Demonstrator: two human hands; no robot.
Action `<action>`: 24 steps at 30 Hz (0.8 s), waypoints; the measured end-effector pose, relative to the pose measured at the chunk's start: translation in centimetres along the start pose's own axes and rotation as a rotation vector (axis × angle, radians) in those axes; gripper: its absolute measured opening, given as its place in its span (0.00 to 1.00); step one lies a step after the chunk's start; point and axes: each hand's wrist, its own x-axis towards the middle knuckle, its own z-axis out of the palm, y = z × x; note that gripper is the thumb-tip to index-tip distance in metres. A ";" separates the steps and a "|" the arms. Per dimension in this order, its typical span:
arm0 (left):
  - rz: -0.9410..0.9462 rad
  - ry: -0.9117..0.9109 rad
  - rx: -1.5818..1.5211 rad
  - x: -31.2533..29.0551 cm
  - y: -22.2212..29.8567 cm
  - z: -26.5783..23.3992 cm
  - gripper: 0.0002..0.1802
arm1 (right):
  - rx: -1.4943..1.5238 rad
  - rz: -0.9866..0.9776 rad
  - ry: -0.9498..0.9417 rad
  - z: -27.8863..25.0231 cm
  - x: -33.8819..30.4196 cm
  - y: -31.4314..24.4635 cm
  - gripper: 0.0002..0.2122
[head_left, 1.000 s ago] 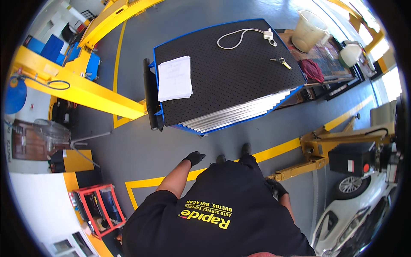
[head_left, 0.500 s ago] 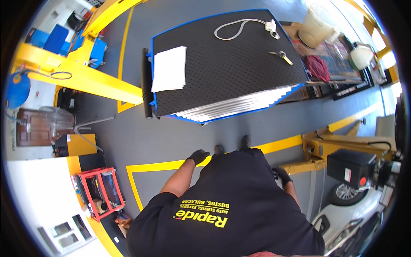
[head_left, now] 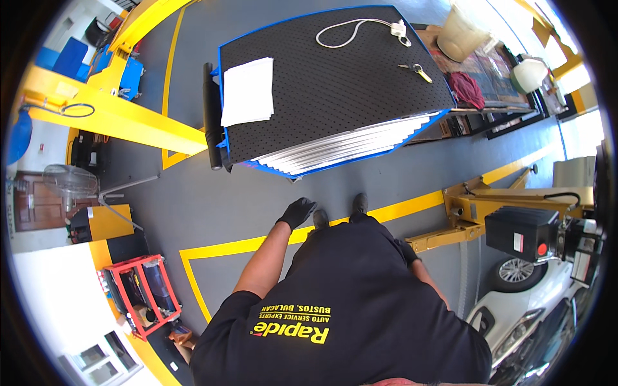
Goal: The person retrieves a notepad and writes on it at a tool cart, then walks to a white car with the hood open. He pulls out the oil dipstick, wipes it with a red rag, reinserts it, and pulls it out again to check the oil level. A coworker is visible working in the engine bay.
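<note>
**Gloved hands low, tool cart just ahead**

Your left hand in its black glove hangs empty over the grey floor, fingers loosely together and holding nothing. Your right hand, also gloved in black, sits tight against your dark shirt — you cannot tell whether it is closed or spread. Nearest to both is the blue-edged tool cart with a black perforated mat top, standing just ahead of your black shoes, its silver drawers stepped open toward you.

On the mat lie a stack of white paper sheets at the left, a coiled white cable with a plug at the far edge, and a small bunch of keys to the right — all well apart. A yellow floor line runs under your feet, and a yellow lift arm crosses to your left.
</note>
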 end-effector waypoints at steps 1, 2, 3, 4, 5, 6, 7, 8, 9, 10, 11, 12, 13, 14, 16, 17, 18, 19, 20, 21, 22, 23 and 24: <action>-0.007 -0.012 0.076 -1.9 -1.6 2.3 0.24 | -0.270 -0.112 -0.003 -0.1 -2.0 1.0 0.18; -0.011 -0.029 0.156 -3.7 -3.3 4.7 0.22 | -0.533 -0.227 0.000 -0.6 -2.9 1.7 0.16; -0.144 -0.070 0.130 -6.3 -5.6 6.9 0.20 | -0.269 -0.056 0.051 0.0 -3.5 0.0 0.14; -0.250 -0.110 0.100 -7.3 -7.5 8.5 0.19 | -0.008 0.135 0.095 0.6 -5.2 -1.9 0.13; -0.768 -0.226 -0.310 -8.4 -7.0 8.4 0.27 | 0.241 0.301 0.165 0.7 -6.2 -3.8 0.11; -0.951 -0.279 -0.401 -9.7 -6.5 7.4 0.37 | 0.395 0.379 0.177 1.9 -7.5 -2.2 0.11; -1.055 -0.375 -0.398 -12.5 -6.6 8.4 0.36 | 0.476 0.409 0.114 2.7 -8.3 0.0 0.10; -1.129 -0.308 -0.644 -13.5 -3.2 8.3 0.35 | 0.509 0.422 0.055 2.2 -8.3 3.8 0.09; -1.090 -0.477 -0.649 -15.3 -3.9 8.4 0.35 | 0.539 0.427 -0.012 2.6 -8.8 5.8 0.09; -1.050 -0.522 -0.575 -16.6 -4.1 9.2 0.35 | 0.552 0.435 -0.063 2.8 -9.5 7.7 0.08; -1.002 -0.557 -0.513 -17.4 -4.4 10.6 0.35 | 0.553 0.435 -0.101 2.6 -9.5 9.2 0.08; -0.996 -0.495 -0.486 -16.8 -5.1 10.4 0.35 | 0.512 0.393 -0.107 2.3 -9.0 6.2 0.07; -0.991 -0.437 -0.461 -15.7 -5.7 10.3 0.34 | 0.468 0.356 -0.112 1.5 -8.7 2.7 0.07; -0.949 -0.421 -0.405 -14.0 -6.3 9.7 0.34 | 0.430 0.331 -0.103 0.6 -9.7 -0.9 0.07; -0.851 -0.384 -0.371 -11.0 -6.9 8.6 0.38 | 0.647 0.300 0.014 1.2 -10.7 -4.1 0.06; -0.631 -0.229 -0.303 -9.7 -7.0 7.9 0.39 | 0.753 0.281 0.071 1.3 -10.8 -5.3 0.06; -0.615 -0.276 -0.278 -6.5 -6.5 5.6 0.37 | 0.730 0.254 0.128 1.9 -11.0 -4.9 0.05; -0.284 -0.140 -0.035 -6.3 -8.7 5.7 0.31 | 0.708 0.225 0.137 2.4 -10.8 -5.4 0.05; -0.437 -0.157 -0.053 -4.8 -8.2 5.7 0.25 | 0.636 0.199 0.152 1.5 -9.8 -5.9 0.05; -0.179 -0.142 0.095 -3.8 -8.3 4.4 0.22 | 0.529 0.215 0.118 1.0 -9.0 -5.7 0.05; -0.208 -0.055 0.015 -2.4 -7.3 2.8 0.21 | 0.425 0.230 0.095 0.3 -8.0 -5.0 0.05; -0.229 0.030 -0.066 -0.9 -5.6 0.9 0.19 | 0.323 0.248 0.079 -0.5 -7.2 -4.4 0.06; -0.264 0.031 -0.207 0.5 -3.5 -1.2 0.19 | 0.231 0.243 0.048 -1.3 -6.5 -4.3 0.07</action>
